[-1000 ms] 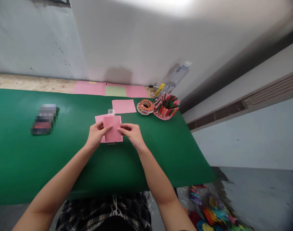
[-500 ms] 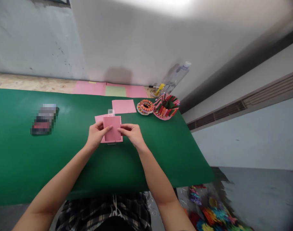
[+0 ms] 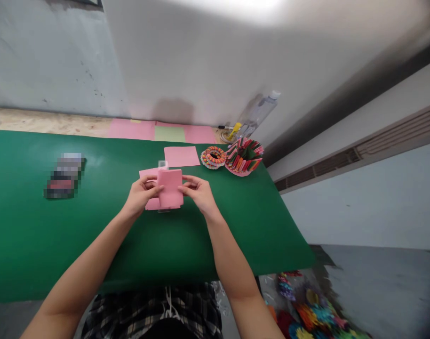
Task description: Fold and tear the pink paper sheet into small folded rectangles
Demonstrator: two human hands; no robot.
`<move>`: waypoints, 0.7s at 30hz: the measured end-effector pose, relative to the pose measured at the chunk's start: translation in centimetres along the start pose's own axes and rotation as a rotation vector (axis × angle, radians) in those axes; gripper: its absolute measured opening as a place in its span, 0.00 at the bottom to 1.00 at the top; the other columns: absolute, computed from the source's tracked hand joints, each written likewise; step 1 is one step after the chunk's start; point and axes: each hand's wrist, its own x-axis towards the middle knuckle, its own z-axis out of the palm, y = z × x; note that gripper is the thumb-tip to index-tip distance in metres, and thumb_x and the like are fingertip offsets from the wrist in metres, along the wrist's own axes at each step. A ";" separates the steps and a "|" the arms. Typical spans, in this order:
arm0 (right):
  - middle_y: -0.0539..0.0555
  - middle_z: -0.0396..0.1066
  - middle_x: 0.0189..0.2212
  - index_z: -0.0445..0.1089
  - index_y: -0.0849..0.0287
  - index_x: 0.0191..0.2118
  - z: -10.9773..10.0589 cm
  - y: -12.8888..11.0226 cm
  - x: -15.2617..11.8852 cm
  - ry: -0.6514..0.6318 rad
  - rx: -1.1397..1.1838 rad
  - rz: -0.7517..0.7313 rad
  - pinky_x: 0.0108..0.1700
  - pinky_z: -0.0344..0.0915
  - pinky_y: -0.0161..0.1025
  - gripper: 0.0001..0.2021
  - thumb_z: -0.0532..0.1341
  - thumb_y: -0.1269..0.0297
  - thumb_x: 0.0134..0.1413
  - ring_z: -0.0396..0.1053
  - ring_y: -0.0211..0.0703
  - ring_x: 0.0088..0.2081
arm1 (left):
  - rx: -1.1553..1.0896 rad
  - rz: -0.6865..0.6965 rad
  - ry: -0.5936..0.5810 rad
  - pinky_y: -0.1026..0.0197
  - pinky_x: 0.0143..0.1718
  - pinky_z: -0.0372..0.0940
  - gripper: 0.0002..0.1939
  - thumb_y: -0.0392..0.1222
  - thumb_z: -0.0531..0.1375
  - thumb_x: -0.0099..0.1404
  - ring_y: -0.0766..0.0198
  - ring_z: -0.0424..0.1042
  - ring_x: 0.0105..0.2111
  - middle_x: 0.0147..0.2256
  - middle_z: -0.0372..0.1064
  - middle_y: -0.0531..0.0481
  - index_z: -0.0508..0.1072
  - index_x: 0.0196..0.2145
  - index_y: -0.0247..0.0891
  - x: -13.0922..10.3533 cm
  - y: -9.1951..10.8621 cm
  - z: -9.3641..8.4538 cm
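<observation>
A folded piece of pink paper (image 3: pixel 170 189) is held up between both hands in the middle of the table. My left hand (image 3: pixel 141 192) pinches its left edge, thumb in front. At the right edge, my right hand (image 3: pixel 198 192) grips it between thumb and fingers. Beneath and behind it, more pink paper (image 3: pixel 152 204) lies on the green table cover, partly hidden. A small clear item with a printed label (image 3: pixel 163 164) shows just above the folded paper. Farther back lies a flat pink sheet (image 3: pixel 181 156).
Rings of folded coloured paper (image 3: pixel 213 157) stand beside a round folded-paper piece (image 3: pixel 244 157) at the right. Behind them a clear bottle (image 3: pixel 260 113) leans near the wall. A blurred-out phone-like object (image 3: pixel 65 175) lies left. Colourful paper pieces (image 3: pixel 314 313) are on the floor.
Both hands have shifted slightly right with the folded pink paper, uncovering more of the paper beneath on the left. The other things stay where they were.
</observation>
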 end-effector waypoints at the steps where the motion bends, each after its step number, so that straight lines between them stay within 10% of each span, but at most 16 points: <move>1: 0.47 0.72 0.21 0.73 0.60 0.40 -0.2 -0.1 0.0 0.002 0.000 -0.005 0.37 0.70 0.41 0.23 0.72 0.62 0.31 0.69 0.36 0.25 | -0.017 -0.006 -0.020 0.61 0.30 0.70 0.24 0.41 0.71 0.43 0.67 0.71 0.24 0.22 0.70 0.55 0.69 0.37 0.35 0.0 0.2 0.0; 21: 0.47 0.71 0.21 0.73 0.60 0.38 0.0 0.1 0.1 0.087 0.015 0.005 0.34 0.70 0.40 0.21 0.70 0.60 0.32 0.68 0.37 0.25 | 0.346 0.265 0.038 0.56 0.40 0.67 0.03 0.39 0.64 0.49 0.61 0.71 0.33 0.29 0.72 0.49 0.76 0.24 0.38 0.1 -0.7 -0.1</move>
